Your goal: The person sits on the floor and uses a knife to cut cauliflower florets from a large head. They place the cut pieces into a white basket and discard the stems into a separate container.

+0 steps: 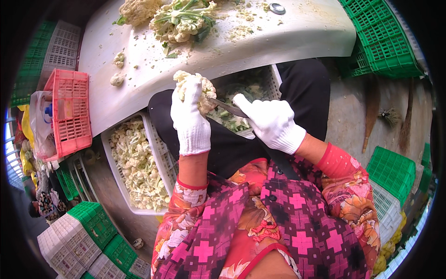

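My left hand (191, 118), in a white knit glove, holds a piece of cauliflower (207, 91) just off the table's near edge. My right hand (270, 120), gloved the same way, grips a knife (228, 107); its handle is mostly hidden in the fist. The blade's tip meets the lower right side of the cauliflower. Below both hands, between my knees, a white crate (275, 82) contains green leaves and trimmings (233, 120). Beside my left leg another white crate (120, 181) is filled with cut cauliflower florets (139, 160).
On the white-covered table (299, 38) lie a whole cauliflower (139, 12), a leafy cauliflower head (181, 26), loose florets (117, 79) and a small round metal object (277, 8). A red crate (71, 115) stands left. Green crates (386, 38) and a broom (371, 111) are at right.
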A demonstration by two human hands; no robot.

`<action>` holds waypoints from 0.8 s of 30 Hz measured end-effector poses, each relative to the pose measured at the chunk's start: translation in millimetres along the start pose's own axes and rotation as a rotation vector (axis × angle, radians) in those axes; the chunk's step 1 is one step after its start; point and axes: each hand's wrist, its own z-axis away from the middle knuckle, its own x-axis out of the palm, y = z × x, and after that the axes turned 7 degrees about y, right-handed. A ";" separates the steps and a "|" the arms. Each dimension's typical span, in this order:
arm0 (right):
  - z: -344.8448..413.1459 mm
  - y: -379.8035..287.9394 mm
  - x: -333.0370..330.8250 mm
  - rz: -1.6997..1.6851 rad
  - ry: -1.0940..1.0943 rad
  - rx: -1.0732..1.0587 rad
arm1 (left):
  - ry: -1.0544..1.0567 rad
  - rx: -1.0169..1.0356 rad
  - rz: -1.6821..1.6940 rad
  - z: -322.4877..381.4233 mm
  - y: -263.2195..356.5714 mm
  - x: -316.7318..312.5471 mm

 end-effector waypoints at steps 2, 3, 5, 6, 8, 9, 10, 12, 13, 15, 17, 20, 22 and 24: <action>2.7 -3.7 3.9 -0.077 0.051 0.051 | -0.023 -0.085 0.065 -1.1 1.0 -0.7; 3.6 -6.0 7.0 -0.101 0.094 0.070 | -0.035 -0.147 0.128 -3.2 1.5 -2.3; 3.8 -5.5 7.0 -0.056 0.116 0.049 | -0.071 -0.256 0.226 -6.9 0.6 -6.7; 2.1 -3.0 3.6 0.011 0.095 0.012 | -0.094 -0.302 0.258 -8.3 0.0 -9.7; -2.8 -0.7 1.8 0.100 0.097 -0.066 | -0.146 -0.370 0.323 -8.3 0.0 -11.7; -5.6 0.7 1.6 0.108 0.106 -0.083 | -0.181 -0.393 0.356 -8.3 -0.1 -9.9; -8.3 2.1 1.2 0.116 0.114 -0.101 | -0.214 -0.416 0.390 -7.6 0.6 -7.4; -11.3 5.7 0.9 0.134 0.133 -0.132 | -0.133 -0.436 0.374 -1.3 6.1 0.5; -11.8 7.8 0.9 0.144 0.143 -0.145 | -0.091 -0.445 0.365 1.5 8.9 2.8; -14.1 11.3 0.2 0.152 0.137 -0.150 | -0.099 -0.510 0.366 2.3 12.7 0.3; -17.3 14.6 -1.3 0.148 0.104 -0.131 | -0.143 -0.545 0.370 2.2 14.0 -4.9; -11.6 22.7 5.3 0.187 0.130 -0.097 | -0.200 -0.541 0.363 1.5 11.3 -7.3; -10.2 21.3 5.8 0.163 0.138 -0.071 | -0.144 -0.530 0.329 5.3 9.8 0.5; -9.8 19.2 6.8 0.156 0.151 -0.095 | -0.147 -0.557 0.358 1.6 11.0 -2.6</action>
